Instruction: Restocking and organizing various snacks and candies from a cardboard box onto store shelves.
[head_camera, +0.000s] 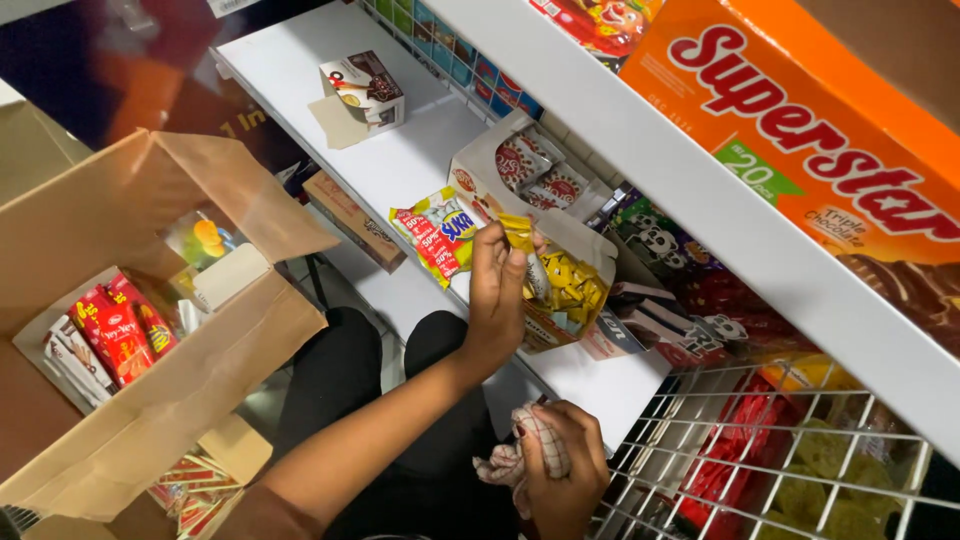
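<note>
Rt hand (555, 465), fingers closed round checked cloth (535, 445).
L hand (497, 285) fingers pinch yellow sweet (517, 232) at tips, above open box (560, 290) on shelf (400, 165).

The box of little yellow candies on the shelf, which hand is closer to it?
Left. The left hand is right at the yellow candy box, pinching one packet; the right hand is lower down, holding a checked cloth.
</note>
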